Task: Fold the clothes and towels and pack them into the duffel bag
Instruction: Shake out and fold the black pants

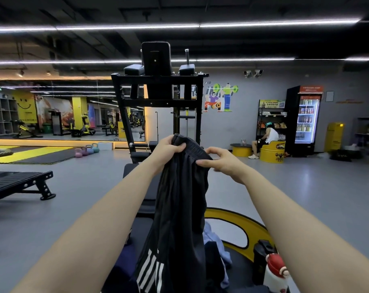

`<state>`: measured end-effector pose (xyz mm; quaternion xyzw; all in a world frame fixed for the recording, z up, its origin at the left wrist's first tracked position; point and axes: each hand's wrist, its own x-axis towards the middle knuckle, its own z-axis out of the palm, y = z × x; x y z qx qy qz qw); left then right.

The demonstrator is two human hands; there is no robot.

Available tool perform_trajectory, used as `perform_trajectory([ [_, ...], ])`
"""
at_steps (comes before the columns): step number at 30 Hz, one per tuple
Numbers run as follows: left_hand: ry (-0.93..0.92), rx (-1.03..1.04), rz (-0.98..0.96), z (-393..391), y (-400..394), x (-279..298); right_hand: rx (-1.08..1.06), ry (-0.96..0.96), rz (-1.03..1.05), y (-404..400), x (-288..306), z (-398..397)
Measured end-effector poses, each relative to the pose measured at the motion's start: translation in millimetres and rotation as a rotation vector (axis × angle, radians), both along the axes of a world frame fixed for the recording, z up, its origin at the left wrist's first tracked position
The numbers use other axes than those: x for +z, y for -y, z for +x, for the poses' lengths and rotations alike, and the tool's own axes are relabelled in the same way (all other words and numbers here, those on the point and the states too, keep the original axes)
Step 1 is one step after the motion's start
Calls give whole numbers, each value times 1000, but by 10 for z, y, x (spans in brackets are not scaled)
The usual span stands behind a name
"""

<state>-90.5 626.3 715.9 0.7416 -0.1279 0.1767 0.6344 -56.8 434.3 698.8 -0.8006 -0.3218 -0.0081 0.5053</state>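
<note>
Black shorts [179, 208] hang at arm's length over the bench [141, 227], left hand [168, 150] and right hand [219, 161] each pinching the waistband so the legs drop straight (easier to fold); no bag shows.

Long white ceiling light strips [179, 26] light the gym evenly against a dark ceiling; a warm orange glow edges the mirror wall [52, 142]. The fridge [307, 121] shines brightly. Wide-angle distortion bends the strips and stretches the forearms. The picture is sharp, with soft shadows.
</note>
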Motion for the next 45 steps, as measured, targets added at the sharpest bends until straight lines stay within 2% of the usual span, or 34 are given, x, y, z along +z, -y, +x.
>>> perform_trajectory([
  [3,-5,-2,25,6,-68,-20,10,12,-65,15,-32,13],
  [7,-23,54,46,51,-193,-65,-41,148,-144,34,-39,0],
  [13,-2,129,17,98,-320,-166,-163,257,-33,34,-35,59],
  [20,63,260,162,141,-362,-201,-35,192,-49,58,-51,46],
  [23,80,264,141,140,-355,-255,-12,189,-125,65,-34,41],
  [28,81,246,132,143,-340,-302,-196,249,-146,43,-44,71],
  [35,102,451,364,146,-300,-331,-343,252,37,-42,-50,98],
  [37,72,428,347,155,-318,-365,-328,209,119,-43,-54,102],
  [41,-24,312,157,131,-371,-431,-238,122,253,16,-69,63],
  [45,-34,235,24,42,-280,-480,-255,83,334,71,-112,16],
])
